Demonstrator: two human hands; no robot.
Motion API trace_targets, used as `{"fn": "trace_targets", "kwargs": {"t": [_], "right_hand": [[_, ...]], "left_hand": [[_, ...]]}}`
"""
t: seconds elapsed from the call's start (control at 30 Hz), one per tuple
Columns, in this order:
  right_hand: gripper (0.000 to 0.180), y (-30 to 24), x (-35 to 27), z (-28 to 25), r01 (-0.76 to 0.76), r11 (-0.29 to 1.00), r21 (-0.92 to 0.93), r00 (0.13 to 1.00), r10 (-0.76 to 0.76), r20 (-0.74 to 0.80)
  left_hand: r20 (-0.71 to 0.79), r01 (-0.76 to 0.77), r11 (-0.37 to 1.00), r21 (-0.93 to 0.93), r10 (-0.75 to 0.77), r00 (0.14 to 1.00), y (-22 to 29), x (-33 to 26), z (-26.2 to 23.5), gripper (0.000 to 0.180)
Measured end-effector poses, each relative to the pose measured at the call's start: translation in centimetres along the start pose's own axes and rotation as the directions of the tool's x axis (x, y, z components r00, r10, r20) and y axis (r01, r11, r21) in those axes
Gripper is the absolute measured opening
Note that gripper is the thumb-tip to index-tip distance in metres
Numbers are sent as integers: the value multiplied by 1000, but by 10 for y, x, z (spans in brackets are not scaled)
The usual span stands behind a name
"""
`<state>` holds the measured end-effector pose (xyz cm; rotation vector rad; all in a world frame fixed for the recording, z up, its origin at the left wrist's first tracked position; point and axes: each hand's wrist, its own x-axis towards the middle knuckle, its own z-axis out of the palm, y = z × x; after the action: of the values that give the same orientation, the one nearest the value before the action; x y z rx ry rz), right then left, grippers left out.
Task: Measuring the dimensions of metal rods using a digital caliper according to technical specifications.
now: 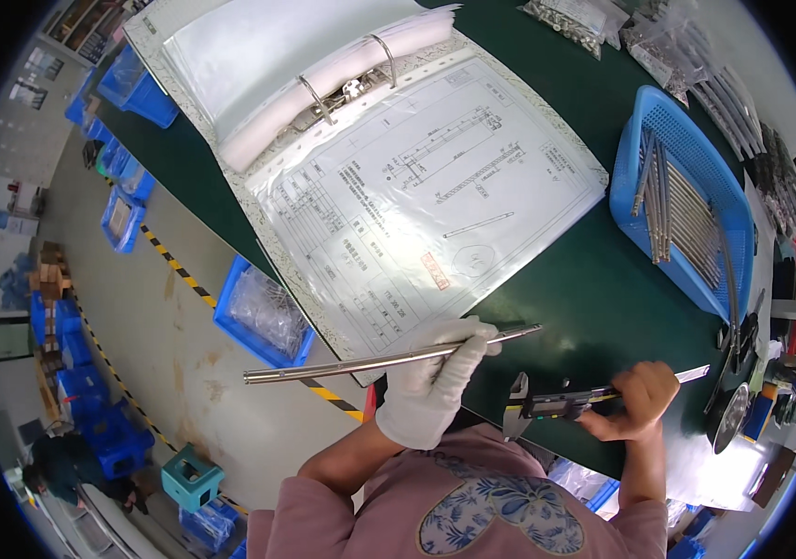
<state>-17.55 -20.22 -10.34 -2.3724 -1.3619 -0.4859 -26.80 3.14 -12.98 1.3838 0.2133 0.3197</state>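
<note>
My left hand (pixel 435 382), in a white glove, is closed round a slim shiny metal rod (pixel 351 367). The rod lies nearly level, its left end reaching out past the table edge and its right end over the green tabletop. Bare, my right hand (pixel 635 401) grips a digital caliper (pixel 561 402) by its slide and beam. The caliper's jaws point left, apart from the rod. Beyond my hands an open ring binder (pixel 556 140) shows a technical drawing (pixel 388 214) in a clear sleeve.
At the right, a blue perforated basket (pixel 742 214) holds several metal rods (pixel 687 210). Bags of small metal parts (pixel 575 20) lie at the back. A blue bin (pixel 267 321) with plastic-wrapped parts stands left of the table (pixel 547 279). Another person (pixel 81 470) is at the lower left.
</note>
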Motion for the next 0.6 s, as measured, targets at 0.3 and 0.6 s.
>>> {"fn": "trace_targets", "kwargs": {"t": [0.3, 0.6], "right_hand": [[50, 1, -14, 5, -41, 995, 91, 999, 39, 27], [49, 2, -15, 9, -58, 992, 112, 997, 52, 54]], "left_hand": [[-161, 3, 994, 106, 14, 987, 6, -15, -17, 15], [-469, -116, 991, -63, 73, 880, 24, -61, -51, 28]]}}
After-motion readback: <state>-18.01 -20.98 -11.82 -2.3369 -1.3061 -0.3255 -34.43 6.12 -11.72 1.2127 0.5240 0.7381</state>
